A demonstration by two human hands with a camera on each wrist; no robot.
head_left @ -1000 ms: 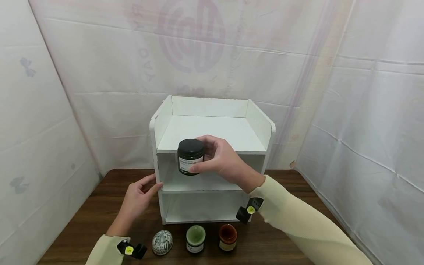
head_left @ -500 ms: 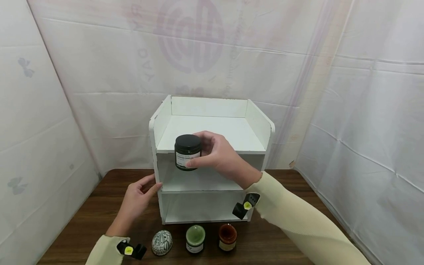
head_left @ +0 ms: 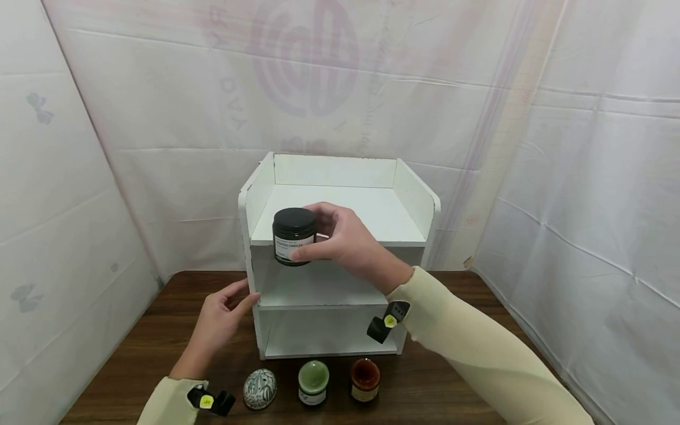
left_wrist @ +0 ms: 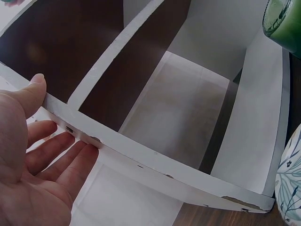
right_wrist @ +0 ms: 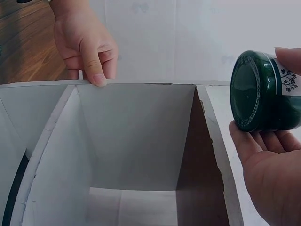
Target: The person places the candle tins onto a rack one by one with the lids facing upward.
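My right hand [head_left: 353,245] grips a dark green scented-candle jar [head_left: 294,239] with a black lid, thumb across its white label. The jar is upright in front of the top board's edge, toward the left side; the right wrist view shows the green glass base of the candle jar [right_wrist: 258,94]. With thumb on the front edge and fingers on the outer face, my left hand [head_left: 220,319] holds the left side panel of a white shelf unit [head_left: 340,212]. In the left wrist view, the left hand [left_wrist: 44,160] pinches that panel near the middle board.
On the dark wooden table [head_left: 186,301], before the shelf, stand a patterned domed tin [head_left: 260,389], a green candle jar [head_left: 313,382] and a reddish-brown candle jar [head_left: 365,381]. White sheeting [head_left: 175,106] hangs behind and at both sides.
My right hand has raised the candle jar slightly and shifted it left, from before the upper compartment to the top board's front edge. The left hand stays in place.
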